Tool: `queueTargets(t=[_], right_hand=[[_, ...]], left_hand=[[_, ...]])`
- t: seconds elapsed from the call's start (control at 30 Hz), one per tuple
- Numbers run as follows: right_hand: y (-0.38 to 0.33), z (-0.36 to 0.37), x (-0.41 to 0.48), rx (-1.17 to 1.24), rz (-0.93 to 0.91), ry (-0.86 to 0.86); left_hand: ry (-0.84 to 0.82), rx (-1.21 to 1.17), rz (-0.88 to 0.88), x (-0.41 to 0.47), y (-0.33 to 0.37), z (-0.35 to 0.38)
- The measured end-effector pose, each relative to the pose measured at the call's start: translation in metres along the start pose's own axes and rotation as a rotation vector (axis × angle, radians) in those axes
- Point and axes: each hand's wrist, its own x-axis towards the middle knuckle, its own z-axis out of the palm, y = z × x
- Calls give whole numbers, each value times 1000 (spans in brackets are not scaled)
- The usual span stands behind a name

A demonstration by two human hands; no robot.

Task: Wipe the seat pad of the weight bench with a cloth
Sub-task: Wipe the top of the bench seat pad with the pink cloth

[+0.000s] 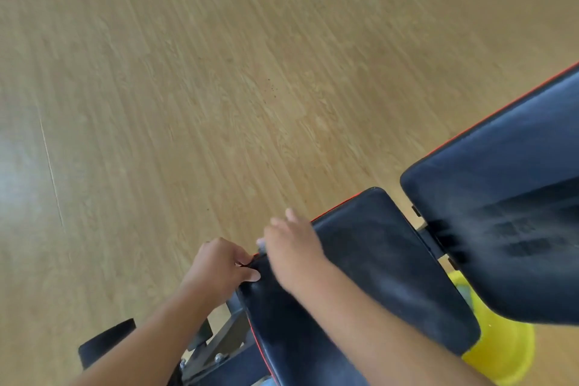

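Wide open wooden floor (188, 88) to the left and far side, nothing there. On the right, the seat pad (376, 266) and back pad (507, 204) block the way, a narrow gap between them; a yellow object (501, 351) sits beneath.
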Motion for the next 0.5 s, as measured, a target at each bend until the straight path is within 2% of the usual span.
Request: queueTargets(t=[0.03, 0.1, 0.2, 0.27, 0.33, 0.43, 0.5], right_hand=[[-23, 10, -5, 10, -121, -26], [-6, 10, -10, -13, -162, 78], [101, -15, -9, -93, 158, 242], [158, -21, -16, -74, 365, 281], [173, -7, -42, 18, 500, 298], [160, 29, -105, 10, 654, 310], [156, 32, -108, 81, 694, 305]], left_hand=[[2, 16, 9, 2, -2, 0], [3, -4, 8, 4, -5, 0], [13, -44, -9, 5, -9, 3], [9, -48, 1, 6, -10, 4], [7, -56, 14, 8, -10, 4], [5, -60, 16, 7, -11, 4], [9, -53, 23, 6, -14, 4]])
